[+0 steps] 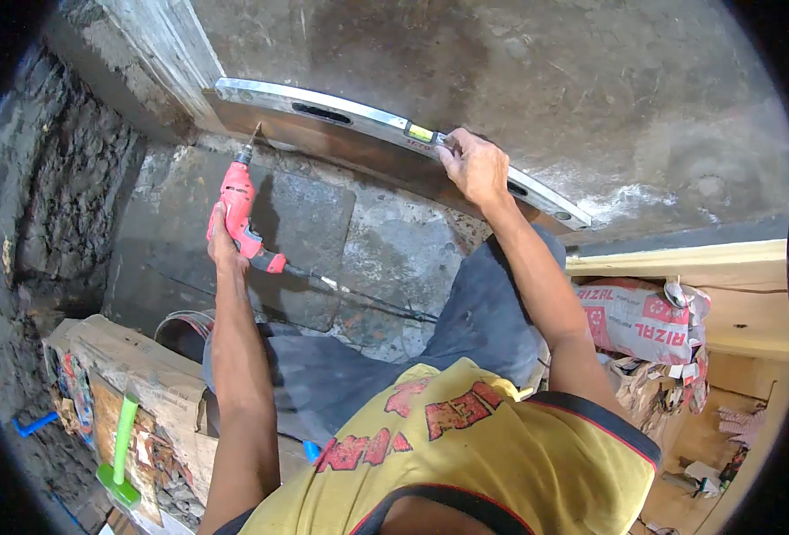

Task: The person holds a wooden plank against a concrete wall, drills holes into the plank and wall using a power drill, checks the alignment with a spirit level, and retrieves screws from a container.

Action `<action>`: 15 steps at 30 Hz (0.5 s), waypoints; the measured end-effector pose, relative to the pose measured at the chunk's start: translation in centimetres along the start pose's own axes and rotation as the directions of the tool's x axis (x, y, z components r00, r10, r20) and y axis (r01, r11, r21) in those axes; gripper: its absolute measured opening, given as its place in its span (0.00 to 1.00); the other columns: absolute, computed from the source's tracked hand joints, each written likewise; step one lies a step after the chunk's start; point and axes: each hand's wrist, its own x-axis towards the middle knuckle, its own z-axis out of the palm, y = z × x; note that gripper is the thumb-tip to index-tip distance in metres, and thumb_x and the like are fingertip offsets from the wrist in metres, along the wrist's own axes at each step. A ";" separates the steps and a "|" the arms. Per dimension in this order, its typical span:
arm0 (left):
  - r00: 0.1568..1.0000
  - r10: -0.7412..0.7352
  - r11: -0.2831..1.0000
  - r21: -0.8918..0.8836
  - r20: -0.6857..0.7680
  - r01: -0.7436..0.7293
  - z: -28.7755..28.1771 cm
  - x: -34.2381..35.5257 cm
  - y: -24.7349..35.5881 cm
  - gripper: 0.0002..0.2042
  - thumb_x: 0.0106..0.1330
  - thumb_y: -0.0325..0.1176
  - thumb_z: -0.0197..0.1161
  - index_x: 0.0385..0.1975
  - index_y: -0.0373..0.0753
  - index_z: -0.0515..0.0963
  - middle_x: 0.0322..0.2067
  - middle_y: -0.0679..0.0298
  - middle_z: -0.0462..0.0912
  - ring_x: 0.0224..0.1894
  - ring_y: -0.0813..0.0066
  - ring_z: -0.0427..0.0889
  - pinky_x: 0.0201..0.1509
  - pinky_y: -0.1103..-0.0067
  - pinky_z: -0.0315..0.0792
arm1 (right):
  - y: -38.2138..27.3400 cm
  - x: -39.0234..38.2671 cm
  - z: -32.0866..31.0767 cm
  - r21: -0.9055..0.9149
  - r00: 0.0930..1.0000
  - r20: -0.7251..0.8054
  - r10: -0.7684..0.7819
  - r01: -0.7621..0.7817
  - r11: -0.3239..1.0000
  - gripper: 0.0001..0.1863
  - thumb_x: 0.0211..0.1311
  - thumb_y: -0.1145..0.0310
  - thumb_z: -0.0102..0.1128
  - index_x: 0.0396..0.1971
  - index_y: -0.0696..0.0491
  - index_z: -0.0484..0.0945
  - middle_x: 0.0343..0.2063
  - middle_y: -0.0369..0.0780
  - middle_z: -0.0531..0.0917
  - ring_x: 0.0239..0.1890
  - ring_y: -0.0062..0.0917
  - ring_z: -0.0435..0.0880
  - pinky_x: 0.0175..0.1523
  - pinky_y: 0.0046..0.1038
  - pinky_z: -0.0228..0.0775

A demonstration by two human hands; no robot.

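Note:
My left hand (221, 234) is closed on the handle of a pink corded drill (237, 198), its bit pointing up at the left part of a brown board (243, 116); whether the bit touches it I cannot tell. A silver spirit level (368, 121) with a yellow-green vial lies along the board's upper edge, against a grey plastered surface (591, 80). My right hand (476, 169) grips the level right of its middle vial, fingers curled over it. The drill's cord (368, 300) runs rightward behind my legs.
Rough dark plaster wall (56, 178) at left; grey floor slabs (305, 214) between it and my legs (475, 312). A bucket (180, 325), cardboard (100, 343), green-handled tool (125, 428) and blue tool (38, 423) are lower left. A sack (635, 316) sits on clutter beside a cream-painted ledge (689, 260) at right.

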 end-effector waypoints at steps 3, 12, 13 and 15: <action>0.999 -0.010 1.000 0.003 0.044 0.009 -0.1 0.1 0.2 0.24 0.62 0.45 0.72 0.52 0.36 0.77 0.41 0.60 0.85 0.34 0.68 0.85 0.34 0.70 0.81 | -0.8 -0.4 0.5 -0.084 0.980 0.065 0.191 -0.185 0.979 0.14 0.58 0.53 0.68 0.33 0.48 0.82 0.18 0.44 0.82 0.25 0.41 0.84 0.32 0.42 0.74; 0.976 -0.079 0.996 0.067 0.201 0.066 -1.8 0.9 0.4 0.25 0.63 0.51 0.71 0.53 0.42 0.75 0.40 0.62 0.84 0.33 0.69 0.83 0.32 0.69 0.80 | -0.9 -1.5 2.3 0.015 0.961 -0.045 0.274 -0.273 0.962 0.18 0.58 0.53 0.68 0.21 0.53 0.84 0.16 0.50 0.82 0.24 0.48 0.84 0.33 0.45 0.77; 0.975 -0.081 0.995 0.073 0.205 0.067 -1.9 0.7 0.3 0.25 0.63 0.51 0.71 0.53 0.42 0.75 0.40 0.62 0.84 0.33 0.69 0.83 0.32 0.69 0.80 | -0.8 -1.6 2.2 0.029 0.955 -0.037 0.294 -0.293 0.956 0.17 0.57 0.54 0.69 0.21 0.53 0.84 0.16 0.50 0.82 0.24 0.47 0.84 0.34 0.45 0.77; 0.976 -0.109 0.994 0.048 0.189 0.101 -1.4 0.0 0.4 0.24 0.65 0.52 0.68 0.54 0.45 0.75 0.39 0.65 0.84 0.33 0.70 0.83 0.32 0.71 0.80 | -0.9 -1.6 2.1 0.046 0.947 -0.037 0.319 -0.318 0.947 0.17 0.57 0.54 0.70 0.22 0.53 0.85 0.16 0.50 0.82 0.24 0.47 0.84 0.34 0.45 0.77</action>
